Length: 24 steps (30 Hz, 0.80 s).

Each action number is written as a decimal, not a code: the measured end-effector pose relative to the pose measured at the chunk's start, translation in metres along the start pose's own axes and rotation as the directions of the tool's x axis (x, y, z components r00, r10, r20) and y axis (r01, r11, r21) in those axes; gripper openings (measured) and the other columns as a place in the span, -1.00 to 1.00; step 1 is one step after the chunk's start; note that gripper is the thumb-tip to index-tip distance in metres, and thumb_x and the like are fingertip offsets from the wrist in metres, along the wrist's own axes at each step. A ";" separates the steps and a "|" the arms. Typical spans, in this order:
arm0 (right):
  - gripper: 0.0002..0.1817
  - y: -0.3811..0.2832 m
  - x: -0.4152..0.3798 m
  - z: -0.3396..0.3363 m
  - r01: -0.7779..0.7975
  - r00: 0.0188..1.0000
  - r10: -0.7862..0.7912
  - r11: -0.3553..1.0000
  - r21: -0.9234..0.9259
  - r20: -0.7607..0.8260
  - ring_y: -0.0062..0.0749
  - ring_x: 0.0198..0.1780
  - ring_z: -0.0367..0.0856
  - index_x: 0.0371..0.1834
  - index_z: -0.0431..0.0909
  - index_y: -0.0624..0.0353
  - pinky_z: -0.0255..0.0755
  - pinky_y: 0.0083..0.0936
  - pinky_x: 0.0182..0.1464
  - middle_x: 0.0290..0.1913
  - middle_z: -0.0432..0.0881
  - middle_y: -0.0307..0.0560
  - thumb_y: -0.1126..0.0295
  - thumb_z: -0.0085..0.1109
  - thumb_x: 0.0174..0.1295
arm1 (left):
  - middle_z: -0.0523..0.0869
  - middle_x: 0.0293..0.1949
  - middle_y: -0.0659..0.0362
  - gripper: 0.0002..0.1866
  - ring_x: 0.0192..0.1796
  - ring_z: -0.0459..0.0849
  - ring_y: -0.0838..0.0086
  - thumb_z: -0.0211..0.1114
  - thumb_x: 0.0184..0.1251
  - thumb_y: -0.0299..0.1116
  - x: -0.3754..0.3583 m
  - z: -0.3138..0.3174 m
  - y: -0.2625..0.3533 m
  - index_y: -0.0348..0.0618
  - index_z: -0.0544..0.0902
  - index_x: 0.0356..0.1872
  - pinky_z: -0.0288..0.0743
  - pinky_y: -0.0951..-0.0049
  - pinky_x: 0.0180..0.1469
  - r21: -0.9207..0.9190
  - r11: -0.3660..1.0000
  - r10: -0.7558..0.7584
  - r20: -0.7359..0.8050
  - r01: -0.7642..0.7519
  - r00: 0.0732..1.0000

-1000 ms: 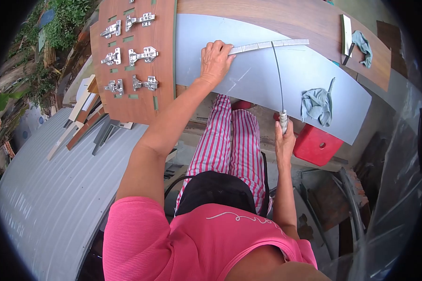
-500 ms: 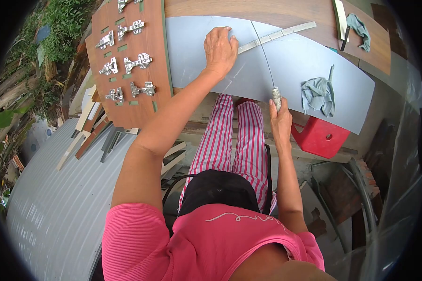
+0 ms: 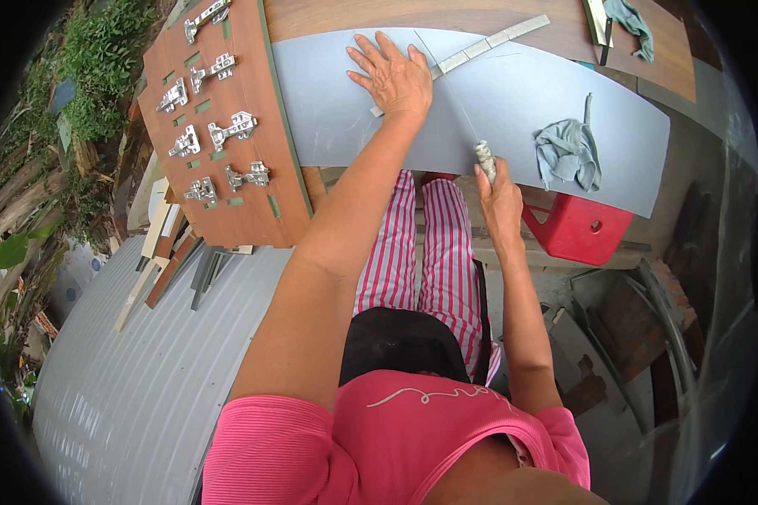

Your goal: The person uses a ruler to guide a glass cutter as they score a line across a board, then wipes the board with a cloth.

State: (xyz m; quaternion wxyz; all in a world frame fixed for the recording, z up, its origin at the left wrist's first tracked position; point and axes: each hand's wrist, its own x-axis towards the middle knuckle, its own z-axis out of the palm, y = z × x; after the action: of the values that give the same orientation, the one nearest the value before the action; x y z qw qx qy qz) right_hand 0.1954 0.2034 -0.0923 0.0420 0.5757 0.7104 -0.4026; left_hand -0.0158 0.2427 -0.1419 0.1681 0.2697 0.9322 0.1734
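My left hand (image 3: pixel 396 80) lies flat with spread fingers on a grey-blue sheet (image 3: pixel 312 76), over a narrow, segmented silvery strip (image 3: pixel 501 39). The strip shows on both sides of the hand. In my right hand (image 3: pixel 499 195), fingers wrap a pale, bound handle (image 3: pixel 485 158). A long thin rod or blade (image 3: pixel 459 103) extends from that handle across the sheet, past the strip; it is blurred in part. Right of this tool a crumpled grey-green cloth (image 3: pixel 568 156) rests on the sheet.
On the left, a brown board (image 3: pixel 219 198) carries several metal hinges (image 3: pixel 232 130). A red plastic stool (image 3: pixel 585 231) stands under the sheet's right side. Wood offcuts (image 3: pixel 173 244) lie by a corrugated panel (image 3: pixel 143 362). Another cloth (image 3: pixel 633 29) sits at the upper right.
My left hand has shifted a little and its fingers have spread flat over the strip. The right hand and its tool have moved slightly left and up. The view has shifted slightly.
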 end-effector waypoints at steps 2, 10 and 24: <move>-0.68 0.000 0.001 -0.003 -0.011 1.000 0.011 1.000 -0.005 0.003 0.28 -0.33 0.54 -0.09 0.38 0.18 0.33 -0.03 -0.36 -0.45 0.56 0.28 0.15 0.04 0.31 | -0.05 0.42 -0.22 -0.35 0.47 -0.21 -0.10 -0.09 0.31 -0.16 -0.001 0.001 0.001 -0.32 0.12 0.35 -0.30 -0.13 0.42 0.084 0.996 -0.021 -0.029 0.023 0.999; -0.66 0.007 0.000 -0.015 0.039 0.999 -0.040 0.996 -0.081 -0.011 0.22 -0.38 0.59 -0.05 0.39 0.14 0.41 -0.04 -0.39 -0.49 0.60 0.22 0.13 0.05 0.29 | -0.03 0.42 -0.19 -0.37 0.47 -0.18 -0.10 -0.05 0.26 -0.20 0.000 0.003 0.004 -0.28 0.17 0.34 -0.30 -0.13 0.42 0.084 0.996 -0.027 -0.063 0.033 0.998; -0.65 -0.004 0.005 -0.014 -0.012 0.999 0.017 0.995 -0.101 0.050 0.25 -0.36 0.58 -0.07 0.36 0.17 0.41 0.02 -0.37 -0.48 0.60 0.26 0.11 0.01 0.31 | -0.01 0.40 -0.23 -0.38 0.46 -0.15 -0.14 -0.04 0.24 -0.24 -0.004 0.002 0.005 -0.27 0.20 0.33 -0.27 -0.17 0.41 0.102 0.994 -0.039 -0.045 0.043 0.998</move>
State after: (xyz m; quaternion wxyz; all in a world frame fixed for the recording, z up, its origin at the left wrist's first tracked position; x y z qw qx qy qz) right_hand 0.1963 0.2158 -0.0837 0.0918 0.5674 0.7243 -0.3808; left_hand -0.0094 0.2452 -0.1407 0.1376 0.2550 0.9486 0.1275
